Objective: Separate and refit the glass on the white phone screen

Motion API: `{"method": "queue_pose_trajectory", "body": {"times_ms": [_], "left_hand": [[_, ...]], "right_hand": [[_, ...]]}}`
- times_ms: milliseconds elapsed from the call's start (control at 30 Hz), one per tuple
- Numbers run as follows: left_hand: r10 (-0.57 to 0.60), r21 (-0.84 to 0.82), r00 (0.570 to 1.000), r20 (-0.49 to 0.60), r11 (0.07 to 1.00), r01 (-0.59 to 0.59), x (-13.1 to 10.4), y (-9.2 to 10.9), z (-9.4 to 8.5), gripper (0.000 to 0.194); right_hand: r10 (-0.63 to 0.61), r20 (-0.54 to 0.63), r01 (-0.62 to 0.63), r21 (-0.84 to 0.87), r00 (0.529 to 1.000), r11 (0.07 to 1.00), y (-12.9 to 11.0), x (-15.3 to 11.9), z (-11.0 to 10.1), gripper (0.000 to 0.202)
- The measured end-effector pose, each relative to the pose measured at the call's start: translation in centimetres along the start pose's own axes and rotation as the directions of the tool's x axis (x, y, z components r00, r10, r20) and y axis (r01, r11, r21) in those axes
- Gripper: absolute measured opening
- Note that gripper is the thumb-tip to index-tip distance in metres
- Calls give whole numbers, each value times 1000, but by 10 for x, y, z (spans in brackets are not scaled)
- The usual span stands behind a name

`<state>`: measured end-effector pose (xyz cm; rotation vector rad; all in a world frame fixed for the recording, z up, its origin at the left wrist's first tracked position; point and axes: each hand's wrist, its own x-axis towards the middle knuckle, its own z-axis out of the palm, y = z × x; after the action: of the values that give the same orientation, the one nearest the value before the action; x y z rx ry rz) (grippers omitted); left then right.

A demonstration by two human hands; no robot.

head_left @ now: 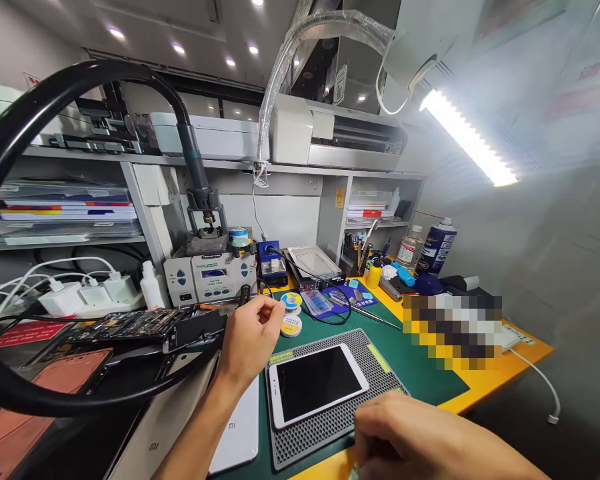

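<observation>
A white tablet (320,385) with a dark screen lies face up on a grey honeycomb-patterned pad (300,440). To the upper left of the tablet, my left hand (253,340) is raised with thumb and forefinger pinched together; anything between them is too small to make out. Behind those fingertips sit round spools (291,324) with blue, yellow and white labels. My right hand (405,427) is curled near the pad's lower right corner. A bit of something pale shows under its fingers at the bottom edge, mostly hidden.
Left of the pad lie Mi-marked tablet backs (237,427) and bare circuit boards (145,320). A thick black hose (80,403) loops across the left side. Behind are a soldering station (213,277), tweezers (375,317) and a spray can (436,247).
</observation>
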<state>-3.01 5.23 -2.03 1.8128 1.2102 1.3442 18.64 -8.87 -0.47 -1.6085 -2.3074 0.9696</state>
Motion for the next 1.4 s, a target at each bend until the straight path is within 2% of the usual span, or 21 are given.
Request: {"method": "queue_pose_trajectory", "body": {"times_ms": [67,167,200,333,467,567,700,933,1100,1233,1400], "left_hand": [[-2,-4,1000,4,1000,2,0,0,0,25],[-2,-5,1000,13,1000,2,0,2,0,26],[-2,-4,1000,16,1000,2,0,2,0,26],[1,7,1000,18,1000,-1,-2,3,0,27],[3,16,1000,10,1000,-4,-2,3,0,26],[7,16,1000,3,1000,-7,-1,2,0,25],[13,13,1000,-7,1000,-13,1,3,1,24],[13,14,1000,-2,1000,-13,-1,4,0,23],[28,34,1000,7,999,-28,0,1,0,22],[34,51,999,15,998,-35,2,-4,-2,24],[17,84,1000,-3,996,-17,4,-7,-3,24]], "right_hand": [[52,5,-52,143,999,988,7,-9,-10,4],[127,-164,-59,368,978,928,32,-1,-23,23],[158,-196,-73,382,968,921,41,7,-26,27],[213,-341,-111,295,915,949,62,46,-29,21],[194,-475,-174,87,859,981,53,71,-18,13],[143,-518,-198,-51,843,979,41,79,-10,16],[91,-502,-191,-151,860,970,30,86,-3,19],[29,-449,-145,-226,893,963,4,103,6,19],[-68,-338,-34,-288,939,957,-21,121,16,19],[-179,-268,83,-332,947,940,-33,135,21,21],[-258,-160,194,-332,953,923,-40,130,19,17]]}}
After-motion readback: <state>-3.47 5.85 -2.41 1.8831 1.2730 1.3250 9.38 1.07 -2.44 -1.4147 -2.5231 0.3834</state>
